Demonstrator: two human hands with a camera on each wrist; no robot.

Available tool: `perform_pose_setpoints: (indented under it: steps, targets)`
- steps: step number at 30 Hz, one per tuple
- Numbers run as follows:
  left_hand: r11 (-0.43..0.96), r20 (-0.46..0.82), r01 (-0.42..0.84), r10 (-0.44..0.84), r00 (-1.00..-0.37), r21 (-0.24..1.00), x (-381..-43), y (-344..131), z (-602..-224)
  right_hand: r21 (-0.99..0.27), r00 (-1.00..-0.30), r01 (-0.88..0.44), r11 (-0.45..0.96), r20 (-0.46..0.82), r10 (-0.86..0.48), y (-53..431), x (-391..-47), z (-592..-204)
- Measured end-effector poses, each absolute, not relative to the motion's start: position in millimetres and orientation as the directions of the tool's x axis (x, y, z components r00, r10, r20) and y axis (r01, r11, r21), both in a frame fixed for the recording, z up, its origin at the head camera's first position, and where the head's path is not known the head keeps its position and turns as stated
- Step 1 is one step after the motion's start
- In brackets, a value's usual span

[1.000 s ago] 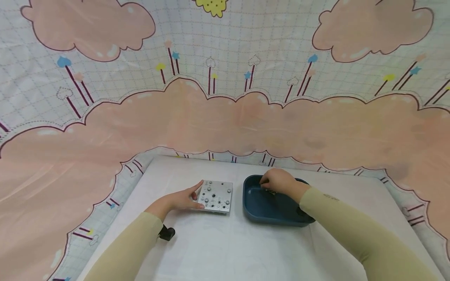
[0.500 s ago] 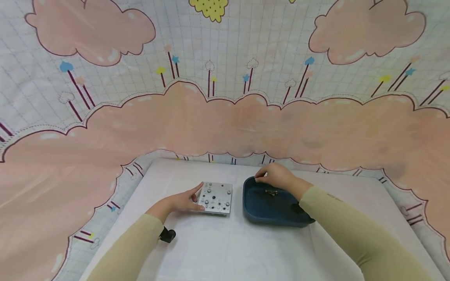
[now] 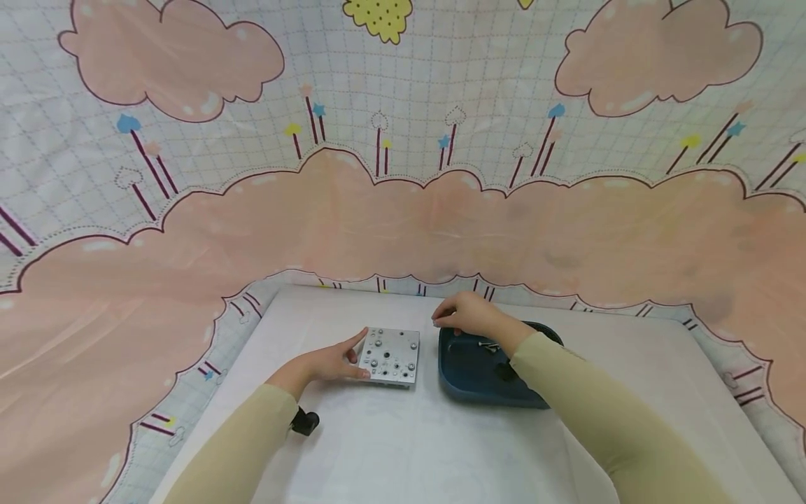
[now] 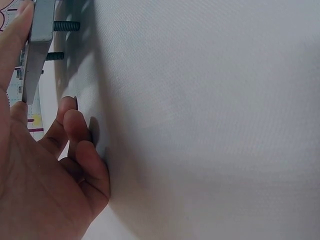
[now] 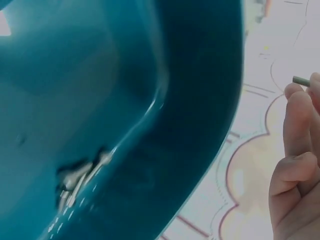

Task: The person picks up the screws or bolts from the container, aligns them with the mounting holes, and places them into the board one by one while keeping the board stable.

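My left hand [image 3: 322, 364] grips a square silver metal plate [image 3: 392, 357] by its left side, thumb at the near corner and index finger at the far one. Bolt heads and holes dot the plate's top. In the left wrist view, threaded bolts [image 4: 66, 26] stick out from its underside, and the other fingers curl loosely beneath. My right hand [image 3: 469, 315] is above the far left rim of a dark blue tray [image 3: 491, 397]. Its fingertips pinch a small screw, mostly hidden, whose thin grey end [image 5: 301, 81] shows in the right wrist view. Several loose screws [image 5: 82, 177] lie in the tray.
A white-covered table [image 3: 403, 448] carries the plate and, to its right, the tray. Behind the table hangs a patterned cloth [image 3: 403, 224] with clouds. A small black device [image 3: 305, 421] sits at my left wrist.
My right hand has lifted out of the tray and moved left, over its rim, with the screw pinched in its fingers. The left hand keeps its hold on the plate.
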State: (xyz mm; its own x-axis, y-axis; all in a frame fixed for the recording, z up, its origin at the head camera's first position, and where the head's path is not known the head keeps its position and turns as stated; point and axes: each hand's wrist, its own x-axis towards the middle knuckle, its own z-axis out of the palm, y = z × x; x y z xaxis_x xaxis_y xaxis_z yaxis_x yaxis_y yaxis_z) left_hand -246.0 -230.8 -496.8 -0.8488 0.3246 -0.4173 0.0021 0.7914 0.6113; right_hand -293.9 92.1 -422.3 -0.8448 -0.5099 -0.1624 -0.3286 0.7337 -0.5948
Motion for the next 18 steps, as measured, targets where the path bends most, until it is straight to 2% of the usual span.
perform_pose_setpoints:
  steps: [13, 18]
  targets:
    - [0.803, -0.429, -0.007, 0.311, -0.848, 0.596, -249.8, -231.4, -501.5, -0.629, -0.846, -0.253, 0.735, -0.225, -0.484, 40.0, -301.7, -433.7]
    - [0.798, -0.435, -0.021, 0.305, -0.847, 0.602, -250.1, -231.3, -501.6, -0.602, -0.862, -0.226, 0.765, -0.243, -0.446, 22.7, -303.4, -438.2]
